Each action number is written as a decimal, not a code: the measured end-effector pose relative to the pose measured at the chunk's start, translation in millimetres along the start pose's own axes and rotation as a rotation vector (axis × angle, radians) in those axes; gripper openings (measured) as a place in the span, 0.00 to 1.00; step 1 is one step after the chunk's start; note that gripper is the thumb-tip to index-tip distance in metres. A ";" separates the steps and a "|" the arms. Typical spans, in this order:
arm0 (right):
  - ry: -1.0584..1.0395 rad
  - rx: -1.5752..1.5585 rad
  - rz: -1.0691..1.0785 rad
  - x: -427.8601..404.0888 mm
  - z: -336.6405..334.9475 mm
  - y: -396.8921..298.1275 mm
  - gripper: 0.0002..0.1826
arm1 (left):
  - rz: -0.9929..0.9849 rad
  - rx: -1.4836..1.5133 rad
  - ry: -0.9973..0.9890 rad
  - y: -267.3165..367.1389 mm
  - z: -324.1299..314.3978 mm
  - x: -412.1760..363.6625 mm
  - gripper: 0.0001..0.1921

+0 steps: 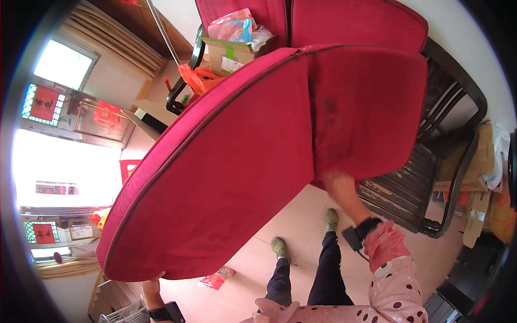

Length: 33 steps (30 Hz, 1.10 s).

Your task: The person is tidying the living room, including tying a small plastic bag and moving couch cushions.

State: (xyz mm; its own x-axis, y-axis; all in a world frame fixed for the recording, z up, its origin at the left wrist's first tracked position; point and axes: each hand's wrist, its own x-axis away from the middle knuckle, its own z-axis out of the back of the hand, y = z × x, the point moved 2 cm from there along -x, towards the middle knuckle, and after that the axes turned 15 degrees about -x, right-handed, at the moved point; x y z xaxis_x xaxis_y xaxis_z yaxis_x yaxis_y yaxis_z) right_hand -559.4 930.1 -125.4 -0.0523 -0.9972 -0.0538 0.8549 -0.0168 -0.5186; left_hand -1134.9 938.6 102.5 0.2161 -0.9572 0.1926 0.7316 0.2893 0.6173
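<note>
A large red bench cushion (210,173) with dark piping spans the middle of the view, tilted up off the floor on its left. It has a crease down it, and its right section (371,109) rests over the wooden bench, with dark smudges near the crease. My left hand (153,284) grips the cushion's lower left edge, most of its fingers hidden beneath. At the lower edge of the right section, just beside the crease, is my right hand (340,183). Motion blurs it, and whether its fingers are closed on the fabric is unclear.
Upright red cushions (355,24) lean behind. The dark slatted wooden bench (398,198) has worn paint. An open cardboard box (220,56) with plastic packets stands beyond the cushion, beside an orange plastic bag (198,78). More cartons (480,161) stand right. A red packet (214,280) lies on the floor.
</note>
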 end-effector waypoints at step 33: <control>0.219 0.033 0.566 -108.4 233.1 -98.2 0.35 | -0.110 -0.633 0.526 -12.7 2.9 23.8 0.20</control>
State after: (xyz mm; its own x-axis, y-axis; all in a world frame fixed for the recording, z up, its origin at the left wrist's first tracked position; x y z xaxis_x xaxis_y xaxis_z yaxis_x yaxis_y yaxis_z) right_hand -517.4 1022.9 130.2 0.3133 -0.8136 -0.4898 0.7964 0.5060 -0.3311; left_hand -1141.0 912.2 101.5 0.2810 -0.9037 -0.3232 0.9578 0.2851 0.0356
